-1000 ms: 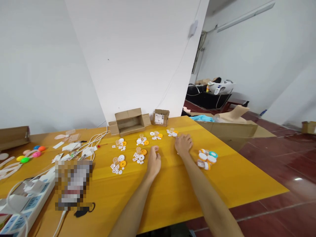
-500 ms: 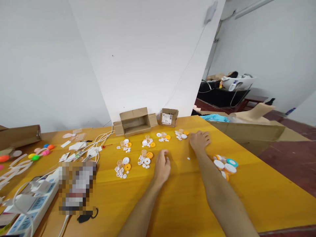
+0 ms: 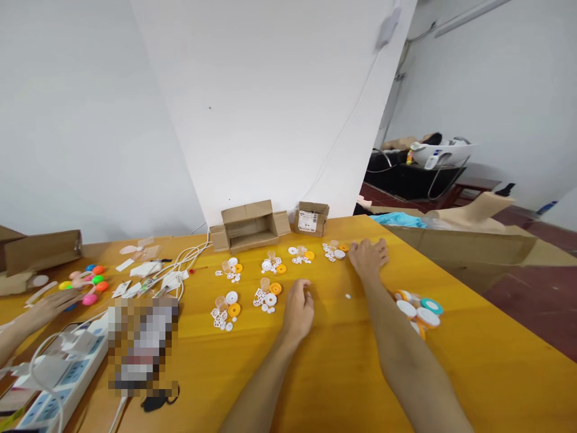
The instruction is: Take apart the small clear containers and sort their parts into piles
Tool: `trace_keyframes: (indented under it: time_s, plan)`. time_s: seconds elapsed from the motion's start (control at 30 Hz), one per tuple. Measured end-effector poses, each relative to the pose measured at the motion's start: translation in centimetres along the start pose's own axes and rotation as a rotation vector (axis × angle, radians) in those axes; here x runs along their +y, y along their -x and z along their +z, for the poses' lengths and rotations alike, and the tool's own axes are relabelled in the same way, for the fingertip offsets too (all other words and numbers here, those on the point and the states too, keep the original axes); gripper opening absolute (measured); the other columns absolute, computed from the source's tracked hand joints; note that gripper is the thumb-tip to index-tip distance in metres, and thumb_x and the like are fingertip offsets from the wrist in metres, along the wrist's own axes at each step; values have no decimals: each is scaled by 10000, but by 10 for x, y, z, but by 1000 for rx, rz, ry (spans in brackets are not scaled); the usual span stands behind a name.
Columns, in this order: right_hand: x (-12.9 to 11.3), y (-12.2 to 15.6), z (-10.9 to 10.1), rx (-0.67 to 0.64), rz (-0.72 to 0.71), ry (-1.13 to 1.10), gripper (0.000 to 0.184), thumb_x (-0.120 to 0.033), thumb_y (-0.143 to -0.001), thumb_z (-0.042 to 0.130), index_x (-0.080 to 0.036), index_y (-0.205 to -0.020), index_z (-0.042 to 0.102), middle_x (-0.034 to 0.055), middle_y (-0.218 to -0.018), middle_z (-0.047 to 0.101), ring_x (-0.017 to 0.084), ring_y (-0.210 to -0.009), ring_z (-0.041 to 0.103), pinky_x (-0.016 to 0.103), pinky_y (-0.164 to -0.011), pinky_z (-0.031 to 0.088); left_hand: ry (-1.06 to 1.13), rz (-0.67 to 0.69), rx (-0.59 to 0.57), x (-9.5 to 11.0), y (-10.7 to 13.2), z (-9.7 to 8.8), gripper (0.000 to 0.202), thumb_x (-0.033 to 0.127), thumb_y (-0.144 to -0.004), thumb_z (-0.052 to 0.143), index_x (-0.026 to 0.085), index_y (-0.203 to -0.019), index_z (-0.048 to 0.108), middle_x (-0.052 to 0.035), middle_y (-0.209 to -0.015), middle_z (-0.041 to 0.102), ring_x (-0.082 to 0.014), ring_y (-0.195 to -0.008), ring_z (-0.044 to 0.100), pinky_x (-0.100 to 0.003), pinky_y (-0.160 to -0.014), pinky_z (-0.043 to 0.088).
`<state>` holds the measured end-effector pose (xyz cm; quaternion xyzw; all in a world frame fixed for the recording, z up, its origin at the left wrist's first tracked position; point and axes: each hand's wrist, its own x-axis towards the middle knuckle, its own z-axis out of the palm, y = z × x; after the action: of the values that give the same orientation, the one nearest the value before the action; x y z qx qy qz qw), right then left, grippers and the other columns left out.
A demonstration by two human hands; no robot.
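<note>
My left hand [image 3: 298, 311] rests on the yellow table with its fingers loosely curved and apart, and I see nothing in it. Just left of it is a small group with a white disc [image 3: 270, 299], an orange disc [image 3: 275, 288], a clear cup [image 3: 265, 283] and openwork white pieces. My right hand [image 3: 368, 257] lies palm down at the far side, fingers spread. Beside its left edge are an orange disc [image 3: 344, 248], a white disc [image 3: 339, 254] and more openwork pieces [image 3: 328, 248]. One small white piece [image 3: 348, 296] lies between my forearms.
Round containers [image 3: 427, 317] cluster right of my right forearm. An opened cardboard box [image 3: 250, 231] and a smaller box [image 3: 312, 218] stand by the wall. Left are a power strip [image 3: 58, 391], cables [image 3: 192, 252] and another person's hand [image 3: 54, 302] among coloured balls [image 3: 90, 299].
Another person's hand has come in at the left, over the coloured balls, which have shifted. The view has moved slightly. My own hands stay in nearly the same places.
</note>
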<state>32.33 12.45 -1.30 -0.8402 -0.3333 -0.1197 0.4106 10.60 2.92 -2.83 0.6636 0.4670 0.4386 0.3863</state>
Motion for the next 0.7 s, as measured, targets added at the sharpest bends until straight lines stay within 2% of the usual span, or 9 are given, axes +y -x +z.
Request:
trace_keyframes:
  time_s: [0.17, 0.3, 0.4, 0.47, 0.53, 0.6, 0.7]
  plan:
    - [-4, 10, -7, 99, -92, -58, 316, -273, -865, 435, -117, -964, 691, 256, -1352, 490, 412, -1222, 441, 598, -961, 355, 1, 1, -12, 3, -1, -3, 281, 27, -814, 484, 228, -972, 601, -52, -1089, 691, -210, -1081, 634, -369, -1006, 469]
    - [-7, 31, -16, 143, -28, -149, 350, -303, -885, 391, -132, -1028, 660, 252, -1328, 499, 410, -1225, 441, 604, -956, 366, 12, 6, -10, 3, -2, -3, 275, 24, -816, 484, 232, -951, 603, -43, -1075, 692, -203, -1079, 634, -359, -1002, 470]
    - [-3, 53, -23, 97, 36, -193, 385, -359, -894, 374, -136, -1088, 621, 259, -1339, 481, 420, -1228, 439, 610, -954, 378, 16, 18, -9, 3, -2, -3, 274, 22, -814, 485, 231, -943, 607, -45, -1066, 693, -203, -1071, 636, -360, -997, 473]
    - [7, 70, -28, 41, 29, -212, 429, -407, -899, 365, -121, -1132, 583, 278, -1345, 467, 428, -1228, 440, 618, -969, 374, 17, 26, -13, 4, -2, -4, 269, 27, -814, 489, 230, -943, 610, -48, -1069, 692, -208, -1071, 637, -368, -1000, 472]
    - [22, 88, -33, -27, -43, -222, 484, -474, -883, 404, -106, -1163, 545, 293, -1338, 460, 440, -1242, 429, 622, -989, 367, 23, 31, -15, 3, -2, -4, 264, 33, -816, 491, 230, -942, 612, -47, -1065, 694, -210, -1064, 640, -374, -998, 475]
    - [39, 105, -38, -69, -176, -219, 523, -527, -862, 450, -118, -1182, 512, 288, -1344, 454, 443, -1264, 413, 626, -997, 369, 34, 35, -16, 3, -2, -4, 265, 33, -817, 488, 232, -942, 612, -44, -1063, 696, -207, -1065, 642, -372, -997, 476]
    - [60, 120, -43, -84, -363, -188, 477, -548, -869, 489, -151, -1132, 513, 257, -1332, 464, 412, -1243, 449, 600, -1001, 392, 34, 35, -24, 2, -2, -4, 267, 31, -816, 487, 230, -945, 610, -46, -1072, 695, -204, -1083, 636, -370, -1009, 469]
